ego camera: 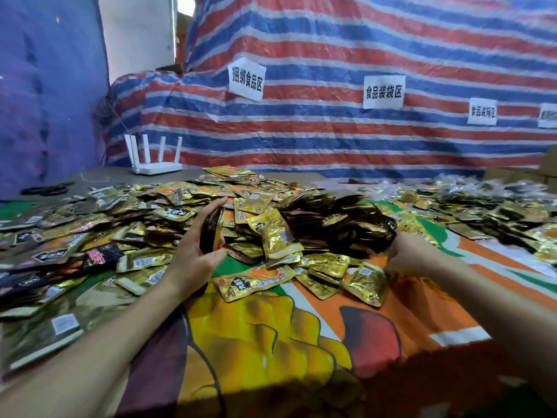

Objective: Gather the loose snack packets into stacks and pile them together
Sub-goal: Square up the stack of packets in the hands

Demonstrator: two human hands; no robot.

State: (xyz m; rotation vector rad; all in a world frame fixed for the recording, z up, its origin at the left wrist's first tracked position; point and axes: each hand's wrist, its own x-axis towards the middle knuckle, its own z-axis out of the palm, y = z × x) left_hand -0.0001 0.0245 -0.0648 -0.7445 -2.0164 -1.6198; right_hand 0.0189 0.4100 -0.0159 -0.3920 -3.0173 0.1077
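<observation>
Packets (272, 233) lay heaped just beyond both hands; left hand (196, 251) gripped an upright stack (212, 230), right hand (407, 254) touched them, grip unclear.

Reaches in from near left with a bare forearm, gripping a stack of packets (213, 229) upright in the left hand (193, 245), fingers at its far edge, thumb at its near edge. Extends the other forearm from near right, right hand (405, 254) bent left at the wrist, fingers hidden
</observation>
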